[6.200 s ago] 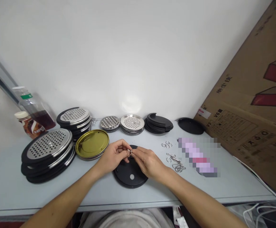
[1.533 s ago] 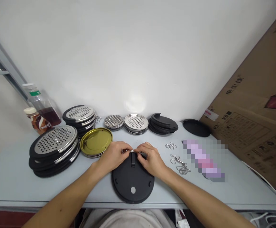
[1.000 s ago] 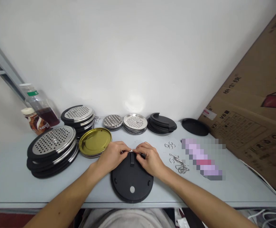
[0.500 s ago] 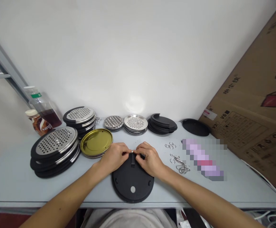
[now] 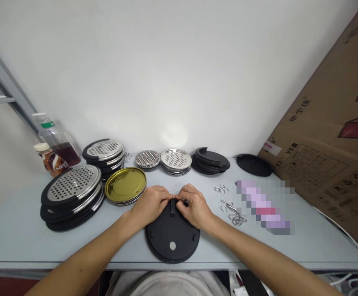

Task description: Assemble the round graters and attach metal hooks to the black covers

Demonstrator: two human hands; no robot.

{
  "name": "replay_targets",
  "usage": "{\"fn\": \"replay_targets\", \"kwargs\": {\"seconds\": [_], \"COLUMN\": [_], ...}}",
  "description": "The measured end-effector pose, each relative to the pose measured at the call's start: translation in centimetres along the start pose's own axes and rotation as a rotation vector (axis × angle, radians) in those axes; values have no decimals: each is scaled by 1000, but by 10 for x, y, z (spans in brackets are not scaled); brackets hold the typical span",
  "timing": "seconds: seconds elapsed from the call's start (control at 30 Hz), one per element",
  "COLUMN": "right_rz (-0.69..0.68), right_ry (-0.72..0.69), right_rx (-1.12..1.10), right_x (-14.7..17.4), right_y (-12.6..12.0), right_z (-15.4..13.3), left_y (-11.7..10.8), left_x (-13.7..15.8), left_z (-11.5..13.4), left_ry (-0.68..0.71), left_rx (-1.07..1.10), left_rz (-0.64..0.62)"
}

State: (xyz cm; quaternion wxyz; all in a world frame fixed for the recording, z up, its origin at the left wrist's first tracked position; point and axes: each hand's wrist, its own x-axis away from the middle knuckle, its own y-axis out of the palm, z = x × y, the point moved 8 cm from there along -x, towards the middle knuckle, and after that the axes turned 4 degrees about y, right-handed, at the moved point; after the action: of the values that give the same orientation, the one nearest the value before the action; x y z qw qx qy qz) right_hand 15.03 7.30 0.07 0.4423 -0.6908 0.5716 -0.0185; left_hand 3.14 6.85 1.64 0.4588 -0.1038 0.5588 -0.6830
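Black disc [image 5: 173,230] sits nearer the front edge of the table [image 5: 314,242] than six seconds ago, flat, strap [image 5: 173,208] side up. I see left hand [image 5: 151,202] and right hand [image 5: 194,206] both pinched narrow at the strap's far end, on a small metal piece [image 5: 173,197], mostly covered. Loose rings [image 5: 220,189] lie off right, gold lid [image 5: 125,185] off left. Can't make out the piece's shape from here.

your round black disc [image 5: 173,228] lies flat, tab [image 5: 172,208] pointing away; a metal bit [image 5: 173,197] glints at its far edge.
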Motion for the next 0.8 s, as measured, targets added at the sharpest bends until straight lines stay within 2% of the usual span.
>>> {"fn": "replay_targets", "kwargs": {"seconds": [0.33, 0.8], "right_rz": [2, 0], "right_ry": [42, 119], "right_rx": [-7, 24], "right_x": [0, 3], "right_y": [-1, 1], "right_z": [1, 9], "left_y": [-1, 0], "left_x": [2, 3], "left_z": [-4, -2], "left_ry": [-5, 5], "left_rx": [106, 109], "left_rz": [66, 78]}}
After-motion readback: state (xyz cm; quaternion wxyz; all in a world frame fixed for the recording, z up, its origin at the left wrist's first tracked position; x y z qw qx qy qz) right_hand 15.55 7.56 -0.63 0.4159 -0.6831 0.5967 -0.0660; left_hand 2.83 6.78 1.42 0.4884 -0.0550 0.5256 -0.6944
